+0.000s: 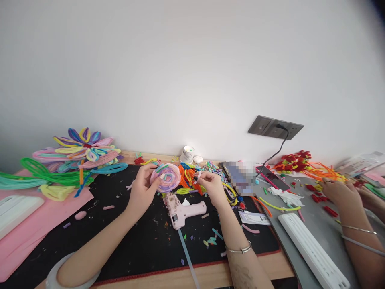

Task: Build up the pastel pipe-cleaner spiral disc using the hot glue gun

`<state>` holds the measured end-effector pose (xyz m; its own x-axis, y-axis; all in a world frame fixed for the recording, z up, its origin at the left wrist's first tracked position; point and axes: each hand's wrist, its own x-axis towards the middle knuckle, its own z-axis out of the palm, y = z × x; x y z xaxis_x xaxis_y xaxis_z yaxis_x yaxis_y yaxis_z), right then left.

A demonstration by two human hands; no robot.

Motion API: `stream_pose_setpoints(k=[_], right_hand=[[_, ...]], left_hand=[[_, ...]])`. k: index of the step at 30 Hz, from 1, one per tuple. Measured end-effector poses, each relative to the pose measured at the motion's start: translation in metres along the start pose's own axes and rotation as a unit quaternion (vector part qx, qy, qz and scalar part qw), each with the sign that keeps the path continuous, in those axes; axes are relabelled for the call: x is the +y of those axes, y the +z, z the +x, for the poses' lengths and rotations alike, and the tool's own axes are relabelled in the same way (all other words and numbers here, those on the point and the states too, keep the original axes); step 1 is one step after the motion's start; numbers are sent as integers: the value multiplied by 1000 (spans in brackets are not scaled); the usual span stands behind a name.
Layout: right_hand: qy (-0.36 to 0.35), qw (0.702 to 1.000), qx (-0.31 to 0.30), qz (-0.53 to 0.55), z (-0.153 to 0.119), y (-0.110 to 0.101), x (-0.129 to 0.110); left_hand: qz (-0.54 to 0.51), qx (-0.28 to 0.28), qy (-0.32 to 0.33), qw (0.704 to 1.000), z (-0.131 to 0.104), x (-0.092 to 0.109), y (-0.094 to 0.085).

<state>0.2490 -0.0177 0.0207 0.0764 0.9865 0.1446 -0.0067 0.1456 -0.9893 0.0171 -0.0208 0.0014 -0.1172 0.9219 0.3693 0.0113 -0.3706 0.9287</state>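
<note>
A translucent glue stick [185, 249] extends over the front edge of the tabletop [156, 282] from the pink glue gun [192, 209] on the black mat [126, 241]. Beyond the gun, my left hand [143, 188] clamps the multicoloured spiral disc [168, 182] between thumb and fingers. My right hand [210, 186] has its fingertips drawn together; I cannot tell what they grip. A white cup [187, 155] stands at the tabletop's far edge.

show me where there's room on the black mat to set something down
Most open: the black mat between left forearm and glue stick, bare but for small scraps. Crowded: behind the glue gun, with an orange bundle and cuttings.
</note>
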Motion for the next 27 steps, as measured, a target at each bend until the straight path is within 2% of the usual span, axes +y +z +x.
stream_pose_setpoints(k=[6, 12, 18, 21, 27], right_hand=[[16, 1000, -6, 2, -2, 2, -3], [-11, 999, -39, -21, -4, 3, -5], [11, 997, -77, -5, -3, 3, 2], [28, 997, -74, -6, -4, 3, 4], [17, 999, -47, -5, -3, 4, 3]], left_hand=[[4, -2, -1, 1000, 1, 0, 0], [9, -3, -1, 1000, 1, 1, 1], [11, -6, -8, 1000, 0, 5, 1], [15, -4, -7, 1000, 0, 7, 1], [14, -11, -7, 1000, 0, 8, 1]])
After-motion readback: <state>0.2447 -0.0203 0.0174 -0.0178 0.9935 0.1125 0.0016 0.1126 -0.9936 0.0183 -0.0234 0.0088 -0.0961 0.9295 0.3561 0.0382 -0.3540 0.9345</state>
